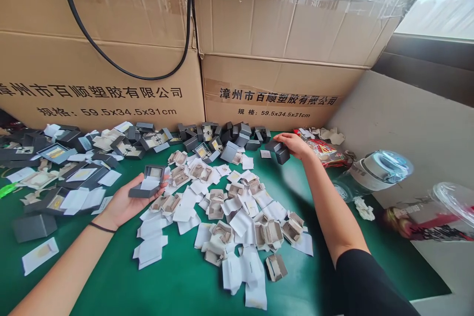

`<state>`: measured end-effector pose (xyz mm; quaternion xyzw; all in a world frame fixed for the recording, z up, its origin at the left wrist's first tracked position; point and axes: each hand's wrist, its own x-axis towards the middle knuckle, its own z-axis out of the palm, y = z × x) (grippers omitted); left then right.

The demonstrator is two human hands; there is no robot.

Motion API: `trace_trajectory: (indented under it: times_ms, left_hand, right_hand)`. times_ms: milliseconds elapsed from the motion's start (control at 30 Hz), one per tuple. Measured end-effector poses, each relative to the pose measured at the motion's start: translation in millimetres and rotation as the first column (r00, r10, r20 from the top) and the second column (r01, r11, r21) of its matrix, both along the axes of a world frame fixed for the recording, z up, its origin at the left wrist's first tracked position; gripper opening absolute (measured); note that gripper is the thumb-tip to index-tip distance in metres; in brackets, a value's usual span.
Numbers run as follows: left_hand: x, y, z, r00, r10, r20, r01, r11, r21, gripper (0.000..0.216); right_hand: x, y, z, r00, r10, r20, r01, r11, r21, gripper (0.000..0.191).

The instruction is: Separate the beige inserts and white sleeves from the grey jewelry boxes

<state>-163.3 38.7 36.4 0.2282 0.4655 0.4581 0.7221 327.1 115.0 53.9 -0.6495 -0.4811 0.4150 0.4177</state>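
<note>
My left hand [124, 202] lies palm up on the green table [111, 276] and holds an open grey jewellery box [148, 181] with a white card in it. My right hand [294, 144] reaches far forward and grips a closed dark grey box [278, 150] at the edge of a pile of small grey boxes [222, 136]. Between my arms lie several white cards and beige foam inserts [229, 212].
Two large cardboard cartons [266, 49] stand along the back, with a black cable [92, 44] hanging over the left one. More grey boxes and cards [59, 168] cover the left. A red snack wrapper [326, 150], a clear bottle [370, 173] and a plastic-wrapped item [437, 212] lie on the right.
</note>
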Motion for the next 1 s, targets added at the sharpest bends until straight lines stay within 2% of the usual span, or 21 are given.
trace_trajectory:
  times_ms: [167,233,300,367,467,567,700,800,833,933,1000]
  left_hand:
    - [0.9,-0.1,0.1,1.000,0.006,0.000,-0.006,1.000,0.011,0.043]
    - [1.9,-0.3,0.4,1.000,0.001,0.000,-0.001,1.000,0.013,0.042]
    - [2.1,-0.5,0.5,1.000,0.000,-0.005,0.000,1.000,0.013,0.041]
    - [1.7,-0.5,0.3,1.000,0.003,-0.010,-0.002,1.000,0.012,0.041]
    - [1.1,-0.1,-0.2,1.000,0.011,-0.015,-0.011,1.000,0.011,0.042]
    - [0.9,0.5,-0.8,1.000,0.013,-0.004,-0.013,1.000,-0.001,0.043]
    - [-0.2,0.6,-2.6,1.000,-0.010,0.016,0.010,1.000,-0.019,0.044]
    - [-0.8,0.3,-3.2,1.000,-0.010,0.014,0.010,1.000,-0.024,0.046]
    - [-0.7,0.0,-2.8,1.000,-0.006,0.011,0.007,1.000,-0.019,0.046]
    - [0.3,-1.8,-0.4,1.000,-0.020,0.016,0.019,1.000,0.007,0.046]
    - [1.0,-3.2,0.9,0.999,-0.025,0.024,0.025,1.000,0.012,0.047]
  right_hand:
    - [11.3,5.5,-19.2,0.964,-0.155,0.216,0.145,0.988,0.061,0.028]
    - [10.5,7.9,-27.4,0.950,-0.163,0.268,0.149,0.986,0.070,0.033]
    - [7.2,8.3,-32.4,0.946,-0.104,0.306,0.096,0.995,0.042,0.037]
    - [2.9,6.0,-33.0,0.944,0.019,0.329,-0.014,1.000,-0.017,0.039]
    - [-3.2,-0.9,-27.5,0.911,0.222,0.348,-0.199,0.975,-0.101,0.040]
    - [-8.0,-4.4,-17.6,0.857,0.286,0.429,-0.265,0.958,-0.109,0.041]
    - [-25.1,5.2,-0.9,0.804,0.135,0.580,-0.167,0.986,0.003,0.044]
    - [-58.7,18.3,7.7,0.764,-0.004,0.645,-0.105,0.986,0.131,0.051]
    - [-72.8,22.5,8.7,0.747,-0.024,0.665,-0.114,0.980,0.163,0.053]
    - [-110.0,31.8,7.8,0.581,0.005,0.814,-0.226,0.962,0.156,0.060]
    - [-121.7,34.6,8.4,0.550,0.016,0.835,-0.235,0.962,0.137,0.059]
